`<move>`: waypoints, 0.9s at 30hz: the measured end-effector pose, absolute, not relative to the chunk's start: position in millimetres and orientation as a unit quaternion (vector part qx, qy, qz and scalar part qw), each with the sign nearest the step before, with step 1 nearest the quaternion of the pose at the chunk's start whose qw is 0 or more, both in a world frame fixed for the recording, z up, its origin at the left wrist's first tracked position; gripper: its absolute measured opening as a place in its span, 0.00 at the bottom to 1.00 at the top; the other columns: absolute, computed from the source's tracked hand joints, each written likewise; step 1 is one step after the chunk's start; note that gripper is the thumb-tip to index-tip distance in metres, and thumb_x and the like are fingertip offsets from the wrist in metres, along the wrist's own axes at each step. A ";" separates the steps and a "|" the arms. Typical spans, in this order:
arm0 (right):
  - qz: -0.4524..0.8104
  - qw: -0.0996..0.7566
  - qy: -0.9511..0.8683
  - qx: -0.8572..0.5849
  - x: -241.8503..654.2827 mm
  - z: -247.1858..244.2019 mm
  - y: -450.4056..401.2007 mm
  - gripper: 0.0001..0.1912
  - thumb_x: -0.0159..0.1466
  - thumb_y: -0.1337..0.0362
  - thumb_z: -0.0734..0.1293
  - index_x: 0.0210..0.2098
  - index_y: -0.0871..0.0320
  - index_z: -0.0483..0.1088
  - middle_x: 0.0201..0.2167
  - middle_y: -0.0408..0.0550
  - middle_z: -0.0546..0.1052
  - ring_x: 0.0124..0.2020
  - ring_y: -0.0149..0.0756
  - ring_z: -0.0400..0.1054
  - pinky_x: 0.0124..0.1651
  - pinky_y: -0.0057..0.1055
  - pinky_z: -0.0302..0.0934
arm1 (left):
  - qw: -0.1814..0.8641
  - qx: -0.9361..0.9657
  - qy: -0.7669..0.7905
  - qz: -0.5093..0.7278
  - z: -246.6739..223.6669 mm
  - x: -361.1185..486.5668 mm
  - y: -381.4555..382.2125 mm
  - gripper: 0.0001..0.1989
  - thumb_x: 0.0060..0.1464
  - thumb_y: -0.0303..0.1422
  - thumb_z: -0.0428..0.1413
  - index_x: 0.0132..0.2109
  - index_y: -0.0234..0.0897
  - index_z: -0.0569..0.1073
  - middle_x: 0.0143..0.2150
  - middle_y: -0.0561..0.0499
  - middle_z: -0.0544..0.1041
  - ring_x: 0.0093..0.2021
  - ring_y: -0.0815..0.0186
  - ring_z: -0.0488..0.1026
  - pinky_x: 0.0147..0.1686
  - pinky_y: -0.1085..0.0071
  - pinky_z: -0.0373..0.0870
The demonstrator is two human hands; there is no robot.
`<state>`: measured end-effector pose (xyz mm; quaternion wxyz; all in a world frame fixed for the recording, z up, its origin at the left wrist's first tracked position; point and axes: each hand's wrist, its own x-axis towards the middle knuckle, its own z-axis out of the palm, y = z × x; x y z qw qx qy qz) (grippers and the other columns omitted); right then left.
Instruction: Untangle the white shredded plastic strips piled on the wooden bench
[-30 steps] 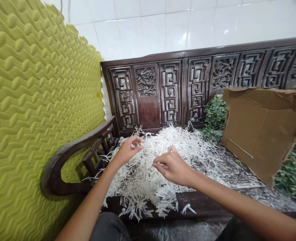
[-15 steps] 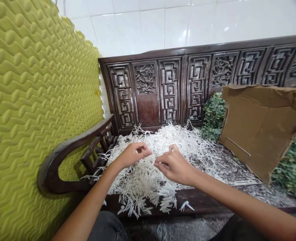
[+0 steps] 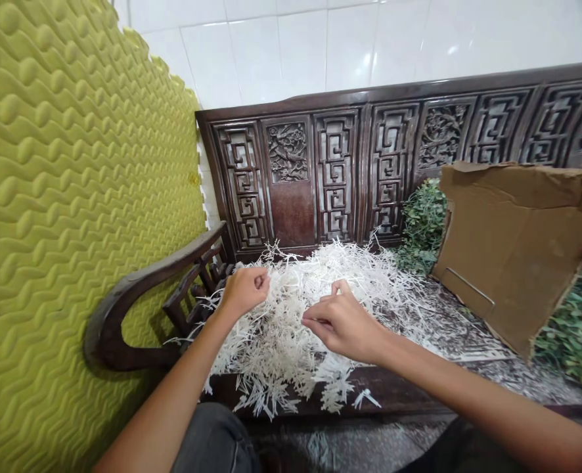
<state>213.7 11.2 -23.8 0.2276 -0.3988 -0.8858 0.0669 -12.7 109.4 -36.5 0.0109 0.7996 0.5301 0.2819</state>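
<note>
A loose heap of thin, white, branching plastic-looking sprigs (image 3: pixel 291 348) covers the left end of a dark carved wooden bench seat. My left hand (image 3: pixel 246 289) hovers over the heap's left side, its fingers curled closed. Over the middle of the heap is my right hand (image 3: pixel 343 325), with thumb and fingers pinched together. Anything within either hand is hidden or too fine to make out against the white pile. One small white sprig (image 3: pixel 366 398) lies apart on the bench's front edge.
The bench's carved backrest (image 3: pixel 291 213) runs along a white tiled wall (image 3: pixel 301 52). Its curved armrest (image 3: pixel 106 315) stands at left beside a yellow textured foam mat (image 3: pixel 74 177). At right, a cardboard sheet (image 3: pixel 512 243) leans on green artificial foliage (image 3: pixel 574 335), with a thin rod (image 3: pixel 468 287) against it.
My left hand has moved left, away from the right hand, and its fingers have curled in more. The right hand stays nearly in place, still pinched.
</note>
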 end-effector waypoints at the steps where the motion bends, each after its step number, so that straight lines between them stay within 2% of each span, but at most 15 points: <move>1: 0.067 0.230 -0.886 -0.398 213.5 -23.5 10.1 0.21 0.69 0.62 0.56 0.21 0.59 0.62 0.18 0.40 0.68 0.22 0.28 0.54 0.46 0.38 0.43 | 0.018 0.792 0.538 0.288 -38.4 -17.2 112.0 0.12 0.52 0.35 0.53 0.22 0.37 0.65 0.21 0.55 0.67 0.23 0.69 0.62 0.26 0.73 0.53; 3: 0.070 0.238 -0.880 -0.406 214.5 -24.1 9.3 0.20 0.69 0.61 0.57 0.22 0.59 0.63 0.19 0.40 0.69 0.23 0.28 0.55 0.46 0.38 0.43 | 0.076 0.799 0.521 0.289 -41.2 -21.9 113.5 0.06 0.50 0.36 0.56 0.29 0.39 0.69 0.24 0.55 0.70 0.24 0.68 0.65 0.27 0.73 0.57; 6: 0.098 0.256 -0.860 -0.431 219.5 -27.4 12.3 0.21 0.70 0.59 0.56 0.23 0.59 0.65 0.19 0.39 0.68 0.23 0.28 0.55 0.48 0.39 0.45 | 0.193 0.825 0.450 0.281 -40.2 -14.5 104.9 0.12 0.50 0.38 0.58 0.42 0.40 0.71 0.29 0.55 0.73 0.28 0.68 0.68 0.30 0.73 0.62; 8: 0.136 0.277 -0.836 -0.453 224.4 -30.0 16.4 0.20 0.70 0.59 0.54 0.27 0.58 0.68 0.20 0.38 0.68 0.23 0.29 0.56 0.49 0.40 0.46 | 0.248 0.834 0.410 0.272 -36.1 -3.4 94.9 0.12 0.56 0.42 0.53 0.40 0.39 0.72 0.30 0.53 0.73 0.31 0.67 0.70 0.32 0.73 0.63; 11: 0.208 0.320 -0.787 -0.484 230.6 -32.9 22.8 0.15 0.69 0.60 0.56 0.39 0.57 0.73 0.21 0.39 0.68 0.26 0.32 0.61 0.48 0.38 0.51 | 0.306 0.840 0.370 0.252 -30.1 11.6 82.3 0.17 0.61 0.45 0.47 0.37 0.38 0.73 0.31 0.51 0.73 0.34 0.66 0.70 0.35 0.71 0.65; 14: 0.277 0.352 -0.753 -0.483 232.6 -33.9 26.8 0.16 0.67 0.60 0.58 0.45 0.59 0.73 0.23 0.41 0.70 0.27 0.33 0.62 0.37 0.32 0.55 | 0.329 0.836 0.358 0.253 -29.4 19.5 77.9 0.17 0.56 0.47 0.53 0.42 0.38 0.73 0.34 0.51 0.74 0.35 0.65 0.70 0.36 0.70 0.65; 17: 0.320 0.369 -0.741 -0.461 230.9 -33.6 27.0 0.17 0.67 0.57 0.59 0.44 0.60 0.74 0.23 0.42 0.69 0.26 0.32 0.61 0.30 0.29 0.54 | 0.334 0.837 0.353 0.253 -31.4 24.0 77.2 0.19 0.51 0.47 0.59 0.43 0.38 0.73 0.33 0.51 0.73 0.34 0.65 0.69 0.35 0.70 0.65; 22: 0.334 0.382 -0.740 -0.441 227.0 -32.7 25.4 0.18 0.66 0.52 0.61 0.39 0.60 0.75 0.22 0.42 0.69 0.24 0.31 0.60 0.29 0.28 0.55 | 0.325 0.848 0.328 0.262 -29.0 30.6 73.7 0.16 0.57 0.45 0.53 0.35 0.36 0.74 0.32 0.51 0.73 0.35 0.66 0.69 0.35 0.70 0.65; 27: 0.298 0.393 -0.743 -0.453 226.2 -34.2 28.1 0.19 0.65 0.50 0.63 0.37 0.59 0.75 0.23 0.44 0.72 0.24 0.31 0.63 0.30 0.28 0.56 | 0.318 0.852 0.325 0.261 -28.5 32.9 72.6 0.15 0.59 0.43 0.51 0.35 0.36 0.73 0.31 0.51 0.72 0.32 0.67 0.68 0.32 0.71 0.64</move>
